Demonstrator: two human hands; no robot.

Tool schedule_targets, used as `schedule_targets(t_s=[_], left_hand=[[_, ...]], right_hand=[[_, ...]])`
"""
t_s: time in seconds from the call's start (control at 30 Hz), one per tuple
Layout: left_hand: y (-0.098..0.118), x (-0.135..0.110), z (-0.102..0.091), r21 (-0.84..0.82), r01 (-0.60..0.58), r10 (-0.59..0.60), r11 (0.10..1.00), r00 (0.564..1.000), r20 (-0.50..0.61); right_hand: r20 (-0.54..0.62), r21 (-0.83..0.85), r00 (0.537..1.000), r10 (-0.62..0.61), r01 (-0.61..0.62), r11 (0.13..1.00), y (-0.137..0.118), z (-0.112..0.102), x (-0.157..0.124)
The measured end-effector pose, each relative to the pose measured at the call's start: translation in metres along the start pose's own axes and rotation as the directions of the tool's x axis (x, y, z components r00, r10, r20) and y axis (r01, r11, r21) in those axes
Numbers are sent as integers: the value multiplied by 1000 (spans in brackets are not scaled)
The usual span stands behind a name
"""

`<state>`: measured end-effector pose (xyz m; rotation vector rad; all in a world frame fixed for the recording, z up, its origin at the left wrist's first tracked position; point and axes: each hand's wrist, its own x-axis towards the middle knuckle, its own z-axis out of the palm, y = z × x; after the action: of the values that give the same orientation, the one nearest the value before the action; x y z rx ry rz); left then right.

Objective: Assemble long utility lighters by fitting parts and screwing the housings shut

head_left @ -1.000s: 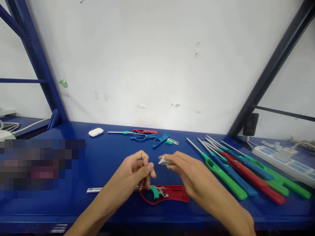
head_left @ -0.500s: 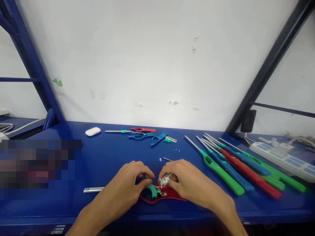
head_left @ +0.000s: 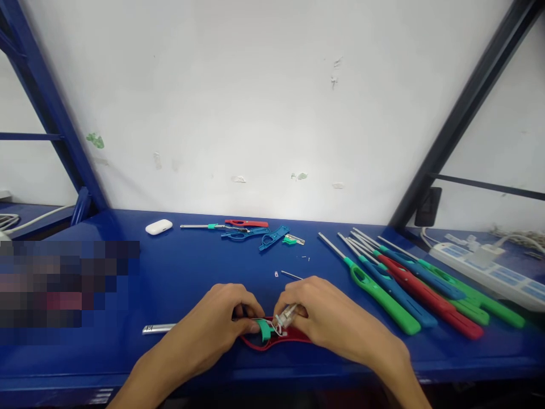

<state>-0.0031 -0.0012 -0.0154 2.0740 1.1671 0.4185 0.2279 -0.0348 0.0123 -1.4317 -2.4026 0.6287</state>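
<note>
A red lighter handle half (head_left: 296, 335) lies open on the blue table, with a green trigger (head_left: 265, 330) and thin pale wires (head_left: 277, 326) in it. My right hand (head_left: 319, 307) grips a small clear fuel tank (head_left: 286, 316), tilted above the handle half. The fingers of my left hand (head_left: 225, 312) are pinched together at the trigger's left side; what they hold is hidden. A silver lighter tube (head_left: 158, 329) sticks out to the left from under my left forearm.
Several long lighters (head_left: 385, 301) lie at the right, beside a white power strip (head_left: 494, 270). Farther back are a blue handle half (head_left: 275, 238), a red handle half (head_left: 247, 223), a green part (head_left: 290, 241) and a white case (head_left: 159, 227). A thin rod (head_left: 291, 275) lies behind my right hand.
My left thumb and fingers have closed together beside the trigger. The clear tank has tilted slightly in my right hand, which has hardly moved.
</note>
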Motion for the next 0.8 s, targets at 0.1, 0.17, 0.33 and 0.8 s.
schedule_targets(t_s=[0.1, 0.17, 0.33, 0.8], left_hand=[[1, 3, -1, -11, 9, -8, 1000, 1000, 16], [1, 4, -1, -16, 13, -13, 1000, 1000, 20], [0, 3, 0, -24, 19, -19, 1000, 1000, 9], [-3, 3, 1, -7, 28, -28, 1000, 1000, -14]], right_hand=[[0, -15, 1000, 17, -17, 1000, -1, 0, 0], [-10, -18, 1000, 23, -23, 1000, -2, 1, 0], [-30, -28, 999, 22, -23, 999, -2, 2, 0], [-109, -59, 994, -19, 13, 998, -2, -2, 0]])
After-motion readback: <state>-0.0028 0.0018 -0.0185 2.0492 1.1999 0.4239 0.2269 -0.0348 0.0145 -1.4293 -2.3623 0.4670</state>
